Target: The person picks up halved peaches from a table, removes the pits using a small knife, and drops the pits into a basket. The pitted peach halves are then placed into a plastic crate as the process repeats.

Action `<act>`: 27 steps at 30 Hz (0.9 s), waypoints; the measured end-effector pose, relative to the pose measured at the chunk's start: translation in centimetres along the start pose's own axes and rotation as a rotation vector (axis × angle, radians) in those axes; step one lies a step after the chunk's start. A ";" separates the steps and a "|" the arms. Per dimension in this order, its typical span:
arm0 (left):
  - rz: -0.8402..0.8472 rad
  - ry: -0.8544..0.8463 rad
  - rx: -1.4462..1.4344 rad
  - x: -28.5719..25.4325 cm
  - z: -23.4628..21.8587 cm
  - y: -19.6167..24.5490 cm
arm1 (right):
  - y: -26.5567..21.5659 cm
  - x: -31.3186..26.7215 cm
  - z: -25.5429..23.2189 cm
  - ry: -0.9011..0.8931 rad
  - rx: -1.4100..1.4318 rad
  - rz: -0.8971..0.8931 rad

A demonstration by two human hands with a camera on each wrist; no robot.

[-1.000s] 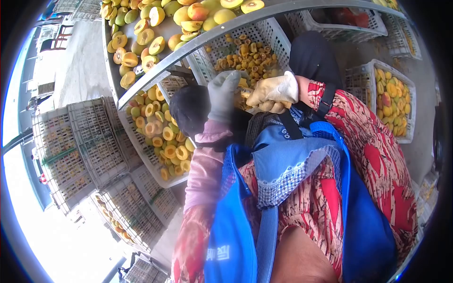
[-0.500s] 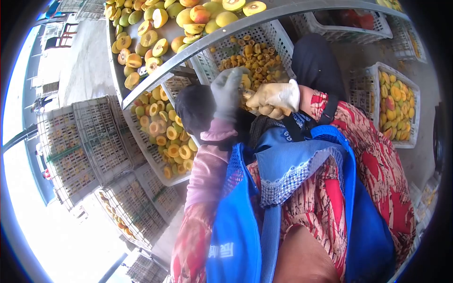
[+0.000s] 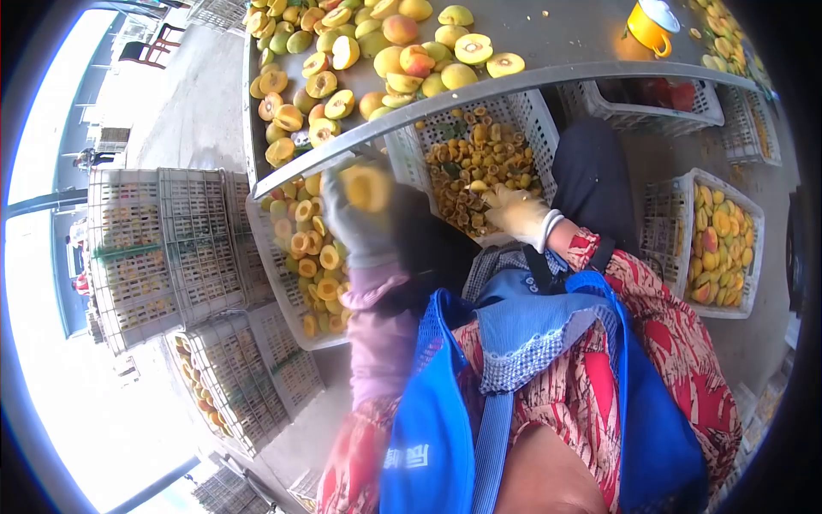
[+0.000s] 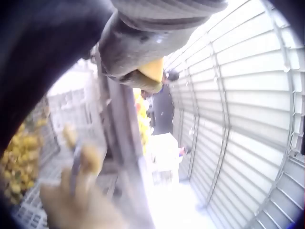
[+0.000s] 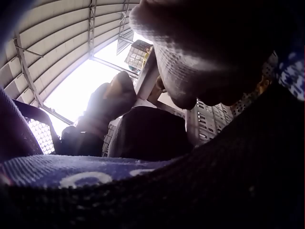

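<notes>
In the head view my gloved left hand (image 3: 347, 227) holds a halved yellow peach (image 3: 368, 188), blurred, its hollowed cut face showing. This hand is beside the table's edge, over the crate of peach halves (image 3: 278, 278). In the left wrist view a bit of yellow flesh (image 4: 153, 70) shows between its fingers. My right hand (image 3: 518, 214), in a stained pale glove, is over the crate of pits (image 3: 539, 128). It grips a thin metal tool (image 4: 75, 167), blurred, whose kind I cannot tell. A small yellow piece (image 3: 477, 186) appears at the tool's end.
A metal table (image 3: 556, 43) with a raised rim carries many halved peaches and a yellow mug (image 3: 648, 30). Another crate (image 3: 668, 218) of peaches stands at the right. Stacked crates (image 3: 128, 248) rise at the left. The person's dark-trousered leg (image 3: 591, 163) is beside the pit crate.
The hands, close together before, have parted. My left hand has swung left with the peach half; the right has turned over the pit crate. The head view has shifted, bringing the mug into sight.
</notes>
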State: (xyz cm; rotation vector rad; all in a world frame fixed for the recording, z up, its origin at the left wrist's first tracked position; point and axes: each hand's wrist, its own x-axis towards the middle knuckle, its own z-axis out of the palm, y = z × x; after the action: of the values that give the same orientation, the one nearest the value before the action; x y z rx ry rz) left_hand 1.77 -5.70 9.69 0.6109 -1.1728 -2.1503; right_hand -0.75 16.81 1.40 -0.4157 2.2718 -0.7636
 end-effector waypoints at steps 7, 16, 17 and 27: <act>0.786 0.080 1.708 10.2 -4.7 6.1 | -3.5 -0.5 -2.1 0.028 -0.009 0.065; 0.252 -0.600 1.781 12.8 10.9 -5.8 | -1.7 2.0 -1.4 0.092 0.025 -0.047; 0.329 -0.577 1.664 12.7 10.1 -6.1 | -1.0 2.3 -1.5 0.145 0.168 -0.133; -0.120 -0.662 0.327 -1.1 2.4 -5.1 | -6.3 1.4 -4.2 0.145 1.191 -0.457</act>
State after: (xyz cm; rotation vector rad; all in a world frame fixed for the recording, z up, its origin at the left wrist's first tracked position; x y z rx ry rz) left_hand -0.51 -1.35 6.62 0.0801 -1.9017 -2.3589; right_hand -4.19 12.96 7.10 -0.2793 1.4397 -2.2030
